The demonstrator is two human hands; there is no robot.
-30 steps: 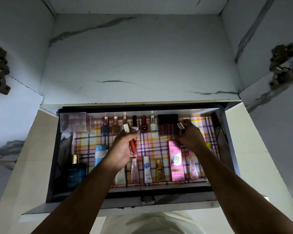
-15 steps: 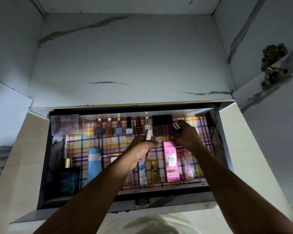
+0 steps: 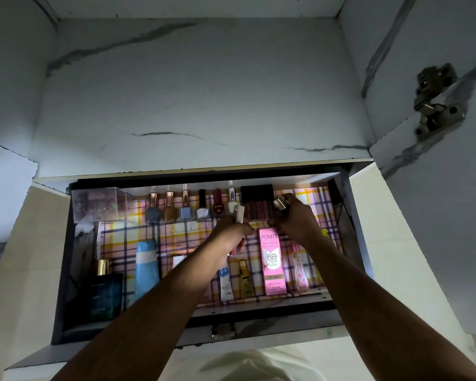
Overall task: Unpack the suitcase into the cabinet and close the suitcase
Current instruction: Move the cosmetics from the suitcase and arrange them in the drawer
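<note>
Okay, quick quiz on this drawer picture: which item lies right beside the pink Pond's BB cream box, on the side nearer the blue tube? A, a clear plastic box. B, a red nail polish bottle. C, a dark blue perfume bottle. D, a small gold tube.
D: the small gold tube lies next to the Pond's BB cream box in the front row, between it and a white tube.
</note>
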